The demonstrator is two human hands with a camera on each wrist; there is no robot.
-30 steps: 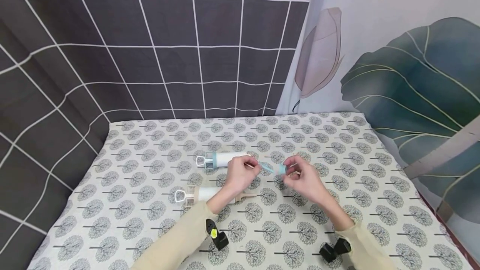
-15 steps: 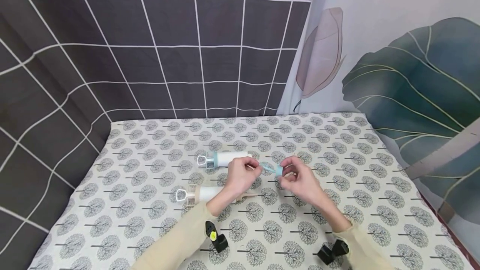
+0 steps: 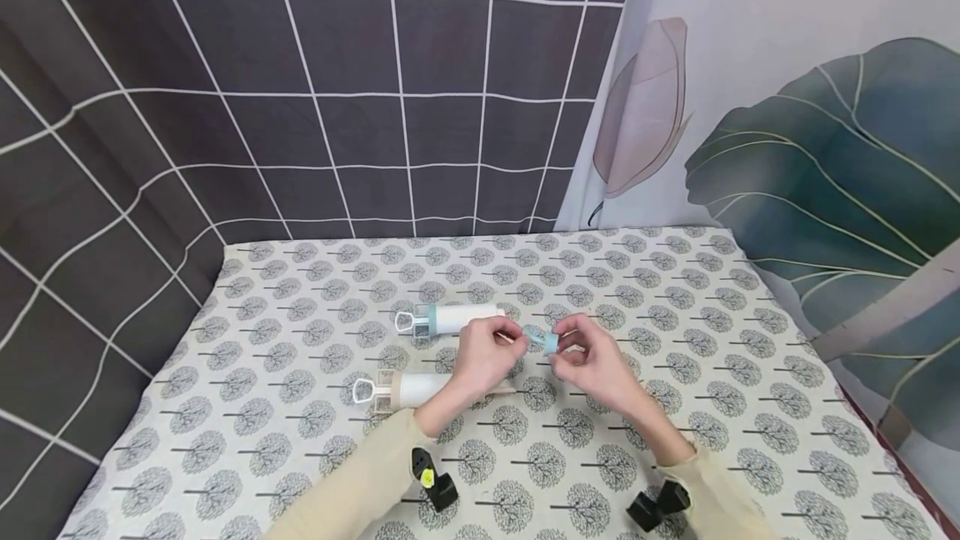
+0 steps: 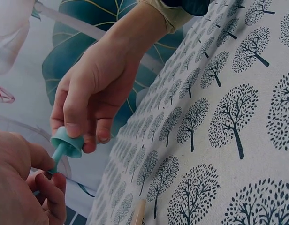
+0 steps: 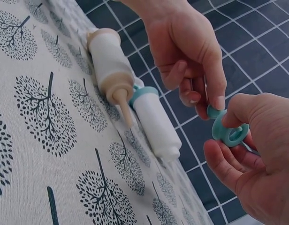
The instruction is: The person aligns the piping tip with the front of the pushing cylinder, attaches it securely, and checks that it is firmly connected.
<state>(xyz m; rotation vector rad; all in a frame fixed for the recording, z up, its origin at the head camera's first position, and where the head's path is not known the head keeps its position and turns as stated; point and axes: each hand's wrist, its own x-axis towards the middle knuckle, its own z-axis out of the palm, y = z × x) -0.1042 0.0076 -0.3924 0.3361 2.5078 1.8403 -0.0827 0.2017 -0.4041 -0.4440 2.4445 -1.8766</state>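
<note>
A: What is gripped, and how?

B: The left hand (image 3: 486, 354) pinches the thin stem of a teal nozzle cap (image 4: 68, 142); the right hand (image 3: 597, 359) holds its flared collar by the rim.

A: Where is the cap?

B: Raised off the tree-print cloth (image 3: 652, 448), between both hands: in the head view, left hand at its 9 o'clock, right hand toward 3.

A: And farther out?

B: Between 9 and 10 o'clock of the cap lies a teal-collared white syringe barrel (image 3: 459, 319); toward 8, a beige-collared white syringe barrel (image 3: 420, 390), nozzle pointing to 3. Both loop handles face 9. A dark grid-patterned curtain (image 3: 442, 132) hangs at 11 to 12 o'clock.
</note>
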